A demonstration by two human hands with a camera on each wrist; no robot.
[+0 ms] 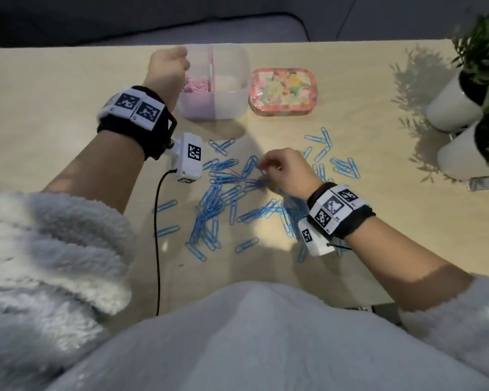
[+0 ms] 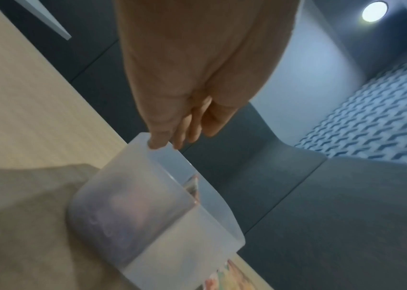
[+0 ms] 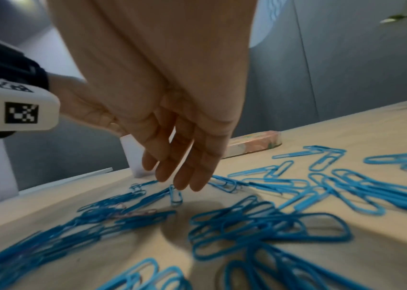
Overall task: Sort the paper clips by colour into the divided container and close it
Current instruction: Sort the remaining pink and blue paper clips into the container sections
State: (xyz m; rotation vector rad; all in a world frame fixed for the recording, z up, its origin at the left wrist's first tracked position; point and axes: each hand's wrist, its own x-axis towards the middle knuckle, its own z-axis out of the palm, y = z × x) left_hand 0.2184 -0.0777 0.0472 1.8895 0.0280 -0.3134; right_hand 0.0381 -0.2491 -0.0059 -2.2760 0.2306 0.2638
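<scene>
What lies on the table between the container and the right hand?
In the head view, a few blue clips on otherwise bare table, between the container and the right hand.

Head view looks down; wrist views sit close, sharing the container (image 2: 132, 208) and table (image 3: 346, 127).

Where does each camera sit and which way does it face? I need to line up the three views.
Head: on the head, looking down at the table; shows both forearms, left hand, right hand.
Left wrist: along the left hand to the divided container.
Right wrist: along the right hand over the blue paper clips.
Shared: all three show the table; the patterned lid shows in head and right wrist.
</scene>
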